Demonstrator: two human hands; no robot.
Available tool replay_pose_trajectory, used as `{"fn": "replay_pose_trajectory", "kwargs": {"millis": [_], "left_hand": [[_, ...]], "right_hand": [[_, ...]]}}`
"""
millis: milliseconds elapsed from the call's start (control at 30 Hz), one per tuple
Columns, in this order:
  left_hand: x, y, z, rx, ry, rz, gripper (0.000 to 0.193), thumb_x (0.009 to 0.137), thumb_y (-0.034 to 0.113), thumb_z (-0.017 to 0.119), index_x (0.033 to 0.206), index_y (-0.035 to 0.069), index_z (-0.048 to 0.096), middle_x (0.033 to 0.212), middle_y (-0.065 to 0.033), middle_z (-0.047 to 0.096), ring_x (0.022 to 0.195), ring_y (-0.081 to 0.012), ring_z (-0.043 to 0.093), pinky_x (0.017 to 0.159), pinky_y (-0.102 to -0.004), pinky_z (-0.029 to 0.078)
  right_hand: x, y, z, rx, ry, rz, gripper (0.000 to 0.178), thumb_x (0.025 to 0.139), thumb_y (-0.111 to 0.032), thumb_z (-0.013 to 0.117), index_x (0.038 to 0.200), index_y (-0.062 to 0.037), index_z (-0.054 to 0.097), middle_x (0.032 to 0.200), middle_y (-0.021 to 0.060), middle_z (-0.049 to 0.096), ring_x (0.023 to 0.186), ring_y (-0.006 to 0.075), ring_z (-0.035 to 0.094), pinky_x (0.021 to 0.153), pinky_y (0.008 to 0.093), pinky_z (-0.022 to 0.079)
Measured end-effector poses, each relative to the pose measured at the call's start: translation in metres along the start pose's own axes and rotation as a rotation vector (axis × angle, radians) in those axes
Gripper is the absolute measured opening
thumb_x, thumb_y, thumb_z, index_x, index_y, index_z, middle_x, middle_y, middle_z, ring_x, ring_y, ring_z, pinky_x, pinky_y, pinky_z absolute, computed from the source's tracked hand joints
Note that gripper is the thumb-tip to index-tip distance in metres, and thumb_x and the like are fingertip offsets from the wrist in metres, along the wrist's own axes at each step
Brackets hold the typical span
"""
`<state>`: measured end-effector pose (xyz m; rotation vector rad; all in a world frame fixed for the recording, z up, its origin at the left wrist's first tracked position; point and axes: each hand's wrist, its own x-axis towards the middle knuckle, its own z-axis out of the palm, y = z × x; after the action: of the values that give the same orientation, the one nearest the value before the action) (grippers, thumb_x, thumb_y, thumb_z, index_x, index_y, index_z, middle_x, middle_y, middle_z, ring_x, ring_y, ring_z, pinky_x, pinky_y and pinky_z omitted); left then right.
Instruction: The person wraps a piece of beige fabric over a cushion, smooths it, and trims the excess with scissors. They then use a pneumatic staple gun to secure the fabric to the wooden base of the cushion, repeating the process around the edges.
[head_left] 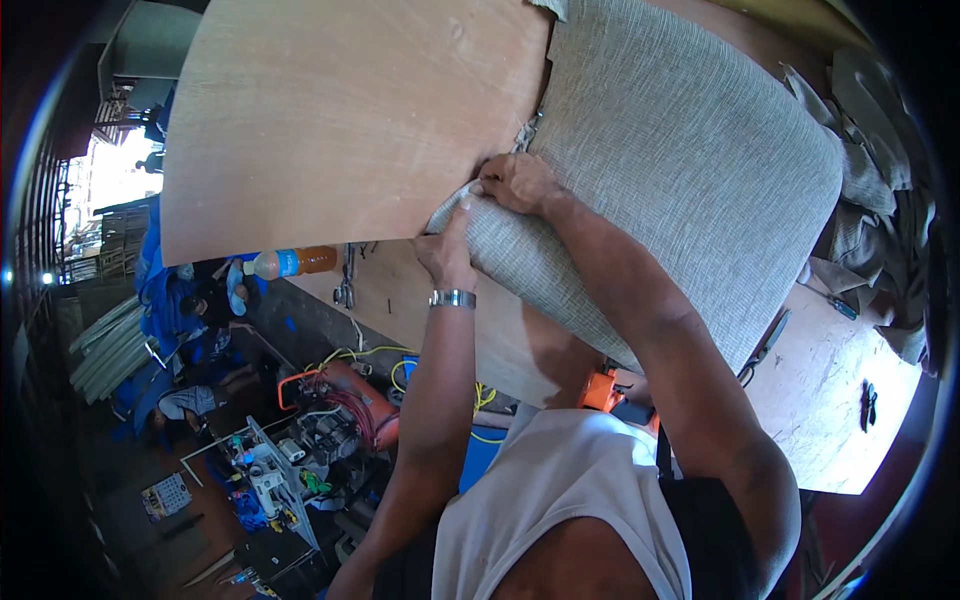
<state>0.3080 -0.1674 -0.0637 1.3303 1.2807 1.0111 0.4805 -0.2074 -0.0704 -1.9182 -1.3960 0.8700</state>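
Note:
A padded piece covered in grey-beige woven fabric [690, 150] lies before me, against a large curved plywood panel [340, 110]. Along the seam between them, my right hand [520, 183] is closed with its fingers curled on the fabric's edge. Just nearer and to the left, my left hand [447, 255], with a metal watch at the wrist, pinches the near corner of the same fabric, thumb on top. The fingers of that hand are partly hidden under the cloth. Frayed fabric shows at the seam beyond my right hand.
Scissors [768, 345], a screwdriver [843, 306] and a small black item [868, 405] lie on the worktable at right, near bunched fabric [870, 220]. A bottle of orange liquid [295, 262] lies by the panel. Below left are an orange compressor [365, 400] and people low down.

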Motion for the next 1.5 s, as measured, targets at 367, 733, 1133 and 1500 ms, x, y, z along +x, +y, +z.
{"fn": "replay_pose_trajectory", "kwargs": {"millis": [367,733,1133,1500], "left_hand": [[0.011,-0.068,-0.013,-0.150,0.070,-0.209,0.048,0.077,0.001,0.082,0.121,-0.008,0.063,0.119,-0.0178,0.068,0.103,-0.0273,0.067,0.091,-0.0403,0.055],[0.013,-0.058,0.002,-0.086,0.135,-0.577,0.057,0.076,0.008,0.082,0.125,-0.013,0.060,0.121,-0.0205,0.068,0.104,-0.0315,0.068,0.092,-0.0420,0.056],[0.012,-0.059,0.014,0.197,0.368,-0.418,0.078,0.072,0.019,0.087,0.135,-0.013,0.054,0.140,-0.0259,0.060,0.127,-0.0354,0.060,0.112,-0.0406,0.044],[0.025,-0.049,0.000,0.097,0.155,-0.518,0.042,0.086,0.020,0.081,0.117,-0.007,0.069,0.117,-0.0181,0.071,0.107,-0.0269,0.068,0.097,-0.0402,0.054]], "right_hand": [[0.013,0.001,0.031,-0.368,-0.056,0.045,0.033,0.098,-0.035,0.053,0.118,-0.0218,0.075,0.124,0.0055,0.071,0.121,0.0226,0.064,0.109,0.0481,0.038],[0.015,-0.001,0.041,-0.541,-0.087,-0.012,0.036,0.100,-0.024,0.044,0.121,-0.0132,0.071,0.129,0.0079,0.068,0.128,0.0232,0.057,0.112,0.0481,0.034],[-0.282,-0.055,-0.004,0.377,-0.333,0.026,0.019,0.089,-0.020,0.068,0.104,-0.0093,0.074,0.087,0.0115,0.072,0.088,0.0312,0.070,0.084,0.0408,0.054],[-0.431,0.012,0.164,-0.287,0.127,0.420,0.059,0.081,-0.031,0.076,0.134,-0.0130,0.055,0.134,0.0114,0.052,0.123,0.0306,0.050,0.103,0.0490,0.038]]}}
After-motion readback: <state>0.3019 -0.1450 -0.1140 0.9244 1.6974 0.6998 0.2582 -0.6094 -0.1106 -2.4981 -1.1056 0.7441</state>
